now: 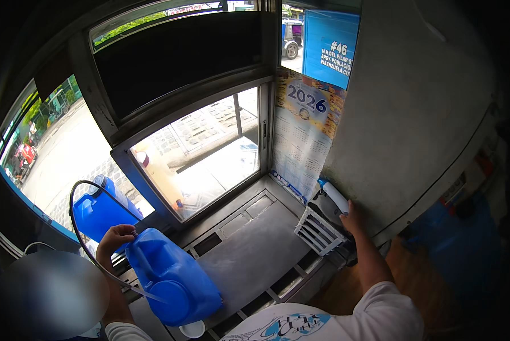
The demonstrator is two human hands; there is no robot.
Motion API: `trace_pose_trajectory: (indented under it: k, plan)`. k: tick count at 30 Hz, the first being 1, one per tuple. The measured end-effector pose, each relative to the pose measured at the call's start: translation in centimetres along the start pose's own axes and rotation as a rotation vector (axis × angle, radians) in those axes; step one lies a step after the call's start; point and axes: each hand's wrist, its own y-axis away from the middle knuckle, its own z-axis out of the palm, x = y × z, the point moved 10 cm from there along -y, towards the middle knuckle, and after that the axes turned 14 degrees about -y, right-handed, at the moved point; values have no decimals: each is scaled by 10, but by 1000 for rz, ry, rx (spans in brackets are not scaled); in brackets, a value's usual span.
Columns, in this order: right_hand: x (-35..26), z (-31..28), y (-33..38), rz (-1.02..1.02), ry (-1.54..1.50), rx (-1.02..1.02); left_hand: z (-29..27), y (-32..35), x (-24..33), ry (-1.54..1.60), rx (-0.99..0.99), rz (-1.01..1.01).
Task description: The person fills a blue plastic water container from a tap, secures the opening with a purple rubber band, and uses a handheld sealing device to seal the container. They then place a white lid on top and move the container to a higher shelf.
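The left grip (114, 237) is pinching a black hose (76, 227) at the mouth of the blue jug (172, 278) lying just below it on the worktop (255, 250); the right grip (352, 216) is closing around a white-blue handle (335, 196)

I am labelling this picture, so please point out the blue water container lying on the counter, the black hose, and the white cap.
blue water container (172, 278): head view, middle of its broad side.
black hose (73, 199): head view, top of its curved loop.
white cap (193, 329): head view, its centre.
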Motion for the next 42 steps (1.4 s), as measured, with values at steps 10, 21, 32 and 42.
trace_pose_trajectory:
  k: [10,21,32,42]
  plan:
    - [19,5,-19,36,-61,-3,-1,3,14,-152,142,-35]
    - [-3,-29,6,-10,119,-15,-8,2,-6,-275,237,-131]
    - [14,-26,6,22,91,8,2,-9,2,-56,207,-65]
    - [16,-23,5,1,95,62,16,4,0,464,221,147]
